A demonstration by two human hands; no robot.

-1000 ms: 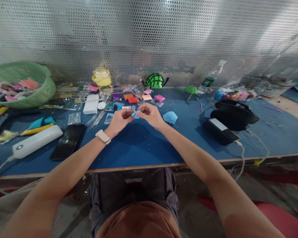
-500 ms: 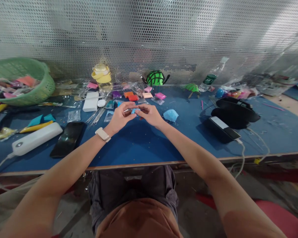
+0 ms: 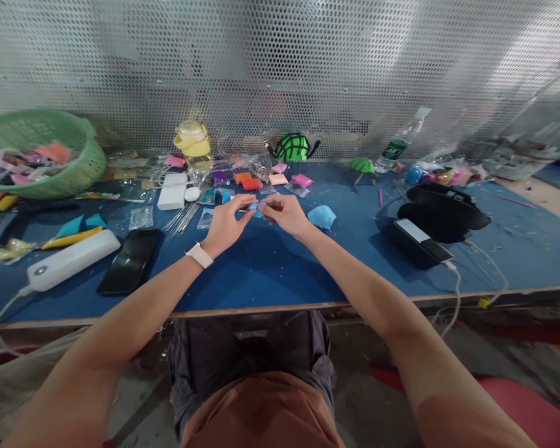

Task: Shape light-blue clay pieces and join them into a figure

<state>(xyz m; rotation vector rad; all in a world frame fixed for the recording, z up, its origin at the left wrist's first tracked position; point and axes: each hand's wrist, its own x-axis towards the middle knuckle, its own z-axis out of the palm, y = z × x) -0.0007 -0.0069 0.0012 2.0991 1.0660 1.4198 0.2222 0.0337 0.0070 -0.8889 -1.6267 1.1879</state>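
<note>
Between my two hands is a small piece of light blue modelling clay [image 3: 260, 210], partly covered by the fingers. My left hand [image 3: 231, 221], with a pale band on its wrist, pinches the clay from the left. From the right, my right hand [image 3: 284, 213] grips it with thumb and fingertips. Just right of my right hand, a larger light blue clay lump [image 3: 322, 216] lies on the blue table [image 3: 261, 274]. Behind the hands are several small coloured clay packs, among them a red pack [image 3: 251, 184] and a pink pack [image 3: 302, 180].
At the left stand a green basket [image 3: 81, 168], a white power bank [image 3: 74, 260] and a black phone [image 3: 129, 261]. Metal wires [image 3: 184, 219] lie near my left hand. Green turtle-like figures [image 3: 293, 147], a bottle [image 3: 401, 143] and a black case [image 3: 441, 211] are behind and right.
The fingers have shifted slightly around the small blue clay, and my left wrist has turned a little. Both hands keep hold of it; the larger lump stays in place.
</note>
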